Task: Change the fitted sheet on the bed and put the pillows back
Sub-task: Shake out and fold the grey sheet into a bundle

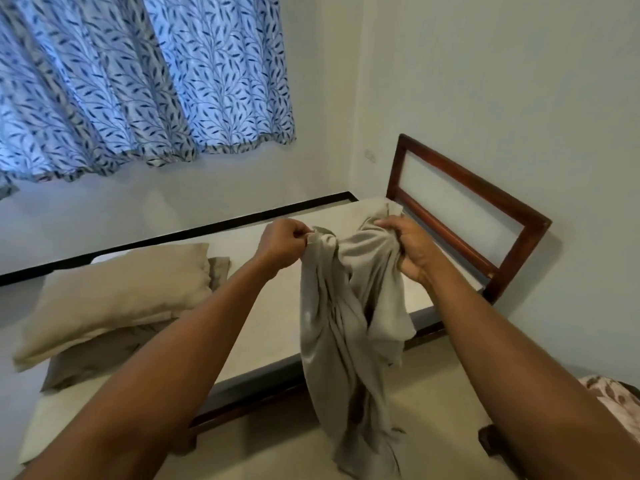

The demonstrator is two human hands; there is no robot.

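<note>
My arms reach over the near edge of the bed. A grey fitted sheet (346,323) hangs bunched from both hands, its tail dangling past that edge toward the floor. My left hand (282,242) pinches a fold of it; my right hand (403,247) grips a fistful just beside. Beyond, the mattress (263,306) lies bare, with two pillows (117,292) stacked toward its left end. I judge I am finding a sheet corner; next it needs spreading and hooking over the mattress corner by the headboard (464,216).
</note>
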